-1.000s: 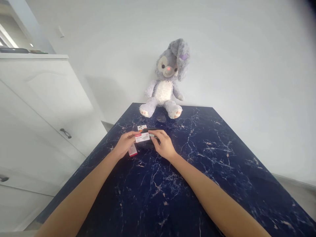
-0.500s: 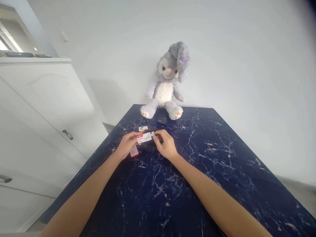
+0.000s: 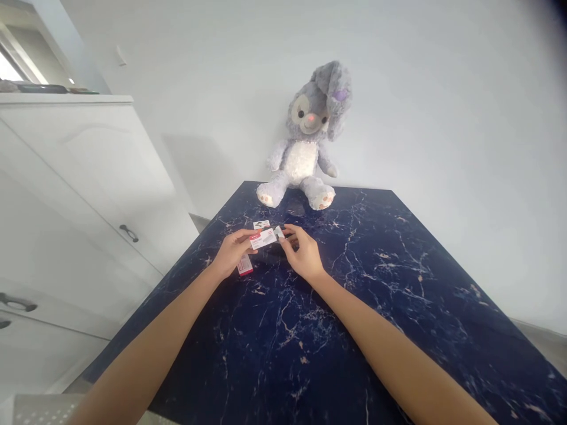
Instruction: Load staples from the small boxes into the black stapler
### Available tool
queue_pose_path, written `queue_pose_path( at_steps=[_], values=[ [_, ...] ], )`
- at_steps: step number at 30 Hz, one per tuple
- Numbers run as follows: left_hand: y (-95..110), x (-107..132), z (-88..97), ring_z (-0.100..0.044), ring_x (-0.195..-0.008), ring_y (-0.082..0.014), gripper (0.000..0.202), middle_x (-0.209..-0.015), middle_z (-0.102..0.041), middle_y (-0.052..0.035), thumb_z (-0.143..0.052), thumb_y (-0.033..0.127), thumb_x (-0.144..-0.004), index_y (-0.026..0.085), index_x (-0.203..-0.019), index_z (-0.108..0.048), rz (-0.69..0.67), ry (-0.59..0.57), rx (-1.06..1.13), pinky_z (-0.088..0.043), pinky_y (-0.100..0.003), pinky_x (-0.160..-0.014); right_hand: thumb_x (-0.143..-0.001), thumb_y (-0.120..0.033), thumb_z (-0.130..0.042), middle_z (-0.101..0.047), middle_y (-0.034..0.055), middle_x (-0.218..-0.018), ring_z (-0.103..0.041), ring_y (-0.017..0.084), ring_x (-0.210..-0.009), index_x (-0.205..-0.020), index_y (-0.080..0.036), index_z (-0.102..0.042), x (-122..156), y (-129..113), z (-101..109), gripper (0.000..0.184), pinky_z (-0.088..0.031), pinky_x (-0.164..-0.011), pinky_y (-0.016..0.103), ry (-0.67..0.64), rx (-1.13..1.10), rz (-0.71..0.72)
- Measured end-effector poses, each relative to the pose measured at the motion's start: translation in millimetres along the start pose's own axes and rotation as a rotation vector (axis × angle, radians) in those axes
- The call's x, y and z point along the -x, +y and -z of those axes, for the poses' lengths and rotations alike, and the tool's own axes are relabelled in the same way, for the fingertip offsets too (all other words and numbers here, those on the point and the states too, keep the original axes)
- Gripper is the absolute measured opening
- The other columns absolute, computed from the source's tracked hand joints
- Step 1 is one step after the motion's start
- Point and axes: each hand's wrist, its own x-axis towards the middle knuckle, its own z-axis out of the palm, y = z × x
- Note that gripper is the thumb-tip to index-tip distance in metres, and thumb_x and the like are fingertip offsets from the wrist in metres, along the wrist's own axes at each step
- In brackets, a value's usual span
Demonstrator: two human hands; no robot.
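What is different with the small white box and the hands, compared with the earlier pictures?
The white box has tilted slightly, its right end higher; there, a pale flap shows more clearly at the right hand. The left hand keeps its hold, and the plush toy still sits behind.

White box with red corner [image 3: 264, 239], red-edged box [image 3: 244, 265], print on each too small to read

A plush toy [image 3: 301, 162] sits at the table's [image 3: 274, 348] far edge, left of its middle, the wall [image 3: 420, 106] behind. Before it, toward the left edge, a box [image 3: 263, 238] is between left hand [image 3: 231, 251] and right hand [image 3: 305, 254], a packet [image 3: 261, 224] behind, a carton [image 3: 245, 267] in front. Beyond the left edge stands a cabinet [image 3: 80, 195].
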Motion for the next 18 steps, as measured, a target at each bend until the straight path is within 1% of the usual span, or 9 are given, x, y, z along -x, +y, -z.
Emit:
queue_pose_path(
  at_steps=[4,8,10,13,15,18],
  values=[
    [4,4,0.4,-0.069,-0.097,-0.0246,0.039,-0.113,-0.073,-0.0092,-0.080,0.044,-0.073,0.020,-0.104,-0.074,-0.010,-0.028,-0.040,-0.061,-0.036,-0.076,-0.096,-0.037,-0.055,-0.073,0.0070,-0.099,-0.071,0.019,-0.079,-0.118,-0.022,-0.062,-1,4,0,0.028,-0.060,-0.074,0.033,0.032,-0.019,-0.048],
    [9,6,1.4,-0.069,-0.099,-0.0252,0.047,-0.130,-0.066,-0.0105,-0.077,0.038,-0.077,0.022,-0.121,-0.069,-0.048,-0.160,-0.124,-0.061,-0.037,-0.077,-0.096,-0.039,-0.054,-0.074,0.0071,-0.098,-0.072,0.020,-0.080,-0.113,-0.022,-0.064,-2,4,0,0.026,-0.059,-0.076,0.034,0.047,-0.027,-0.068],
    [10,7,2.5,-0.069,-0.097,-0.0255,0.048,-0.137,-0.062,-0.0110,-0.077,0.035,-0.077,0.022,-0.123,-0.069,-0.059,-0.209,-0.165,-0.062,-0.038,-0.077,-0.097,-0.038,-0.054,-0.075,0.0068,-0.098,-0.072,0.020,-0.083,-0.111,-0.022,-0.065,-2,3,0,0.025,-0.059,-0.078,0.034,0.051,-0.028,-0.056],
    [11,6,4.0,-0.068,-0.104,-0.0285,0.050,-0.137,-0.062,-0.0109,-0.077,0.033,-0.076,0.022,-0.125,-0.068,-0.049,-0.261,-0.165,-0.061,-0.041,-0.081,-0.098,-0.038,-0.051,-0.075,0.0064,-0.098,-0.072,0.020,-0.085,-0.107,-0.022,-0.068,-2,2,1,0.025,-0.058,-0.079,0.033,0.062,-0.015,-0.051],
    [12,6,4.2,-0.067,-0.109,-0.0304,0.054,-0.135,-0.063,-0.0112,-0.077,0.032,-0.075,0.021,-0.128,-0.066,-0.048,-0.296,-0.185,-0.061,-0.041,-0.084,-0.099,-0.038,-0.050,-0.075,0.0064,-0.098,-0.072,0.020,-0.083,-0.108,-0.021,-0.068,-2,2,3,0.027,-0.058,-0.078,0.033,0.067,-0.003,-0.080],
    [13,7,2.1,-0.068,-0.108,-0.0287,0.055,-0.135,-0.063,-0.0108,-0.077,0.029,-0.075,0.022,-0.129,-0.065,-0.095,-0.314,-0.338,-0.059,-0.040,-0.088,-0.099,-0.039,-0.048,-0.075,0.0063,-0.098,-0.071,0.020,-0.080,-0.110,-0.020,-0.068,-3,2,5,0.029,-0.057,-0.077,0.032,0.059,0.006,-0.122]
  ],
)
